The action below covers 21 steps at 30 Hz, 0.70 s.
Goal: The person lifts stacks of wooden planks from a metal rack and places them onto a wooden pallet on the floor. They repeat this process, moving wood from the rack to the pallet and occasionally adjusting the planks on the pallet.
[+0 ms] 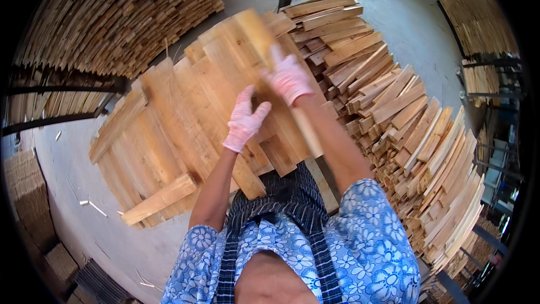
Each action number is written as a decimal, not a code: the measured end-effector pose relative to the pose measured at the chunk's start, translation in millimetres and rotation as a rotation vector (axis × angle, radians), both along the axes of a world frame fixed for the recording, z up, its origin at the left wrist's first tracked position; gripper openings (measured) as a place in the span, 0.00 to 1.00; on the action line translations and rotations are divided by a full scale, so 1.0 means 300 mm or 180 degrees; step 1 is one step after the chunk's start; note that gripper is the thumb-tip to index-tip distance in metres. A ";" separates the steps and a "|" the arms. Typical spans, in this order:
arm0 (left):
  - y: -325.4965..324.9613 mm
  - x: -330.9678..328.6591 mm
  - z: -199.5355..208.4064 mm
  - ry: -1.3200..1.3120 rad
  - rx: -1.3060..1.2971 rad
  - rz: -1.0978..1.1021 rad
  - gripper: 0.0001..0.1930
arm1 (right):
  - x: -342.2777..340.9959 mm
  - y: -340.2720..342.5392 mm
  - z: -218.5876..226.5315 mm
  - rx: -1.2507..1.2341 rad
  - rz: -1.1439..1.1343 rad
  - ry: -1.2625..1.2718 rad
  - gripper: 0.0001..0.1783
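Blue flowered shirt, short-sleeved, worn by the person at work; over it, a dark striped apron. Right hand, in a pinkish-white glove: closed on a long board — both blurred, so I cannot tell how each finger sits. That board slants above the far right part of a broad layer of planks, its upper end pointing away from the worker. Left hand, gloved alike: grasping nothing, thumb and fingers parted, over the same planks; whether it touches them, I cannot tell. Planks: brown, laid side by side, ends uneven, with a loose strip lying across the near left part. To the worker's right: a long heap of cut wood. Far left: a tall wood stack. Grey floor — pale scraps on it.
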State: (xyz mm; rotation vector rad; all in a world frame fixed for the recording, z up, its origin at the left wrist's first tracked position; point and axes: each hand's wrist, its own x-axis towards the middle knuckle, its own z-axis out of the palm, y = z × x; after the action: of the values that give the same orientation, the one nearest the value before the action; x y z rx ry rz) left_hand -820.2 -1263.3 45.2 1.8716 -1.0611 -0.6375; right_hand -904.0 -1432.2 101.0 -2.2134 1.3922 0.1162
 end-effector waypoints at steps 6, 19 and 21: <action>-0.017 0.114 -0.032 0.1942 -0.0150 0.0349 0.27 | -0.036 -0.042 0.028 0.0149 -0.0019 0.0061 0.42; -0.832 -0.024 0.393 0.0663 0.0074 -0.1288 0.27 | -0.189 -0.204 -0.199 0.0333 0.0314 -0.0785 0.26; -1.125 -0.090 0.324 -0.0042 0.0996 -0.1705 0.33 | -0.289 -0.414 -0.325 0.1148 -0.0161 -0.1855 0.27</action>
State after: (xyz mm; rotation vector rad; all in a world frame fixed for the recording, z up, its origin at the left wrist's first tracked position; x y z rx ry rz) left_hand -847.3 -1600.8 142.4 1.8509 -1.5626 -1.1538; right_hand -990.8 -1556.4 3.6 -1.7208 1.0057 -0.2586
